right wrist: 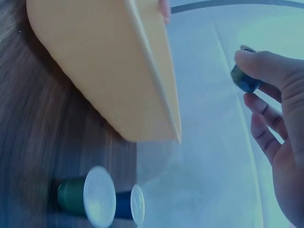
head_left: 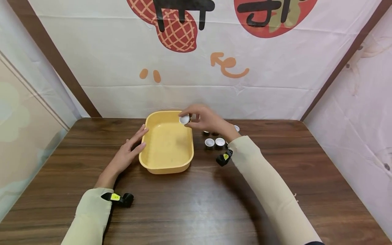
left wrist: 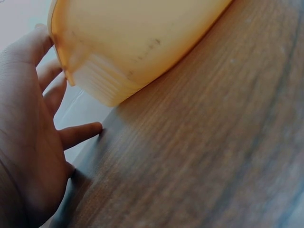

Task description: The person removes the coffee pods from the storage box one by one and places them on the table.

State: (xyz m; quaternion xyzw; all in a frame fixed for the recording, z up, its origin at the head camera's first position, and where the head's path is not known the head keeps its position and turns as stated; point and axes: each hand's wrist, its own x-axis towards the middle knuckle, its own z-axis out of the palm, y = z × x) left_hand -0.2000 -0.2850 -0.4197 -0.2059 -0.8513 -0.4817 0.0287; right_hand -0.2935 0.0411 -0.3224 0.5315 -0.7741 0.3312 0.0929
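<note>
Above the right rim of a yellow plastic basin [head_left: 166,146], my right hand [head_left: 206,119] pinches a coffee capsule [head_left: 184,119] between thumb and fingers. Its silvery lid shows in the head view; its dark body [right wrist: 245,80] appears in the right wrist view. My left hand [head_left: 127,153] touches the basin's left rim with fairly straight, spread fingers. In the left wrist view, the thumb and some fingers [left wrist: 50,73] lie at that rim. Right of the basin, several capsules stand lid up, among them a green one [right wrist: 73,195] and a blue one [right wrist: 124,204]. My right arm partly hides this group.
The dark wooden table [head_left: 196,207] ends at a printed cloth backdrop [head_left: 116,98] just behind the basin. Cloth panels also stand at the left and right sides. Black straps with small cameras [head_left: 126,200] sit on both wrists.
</note>
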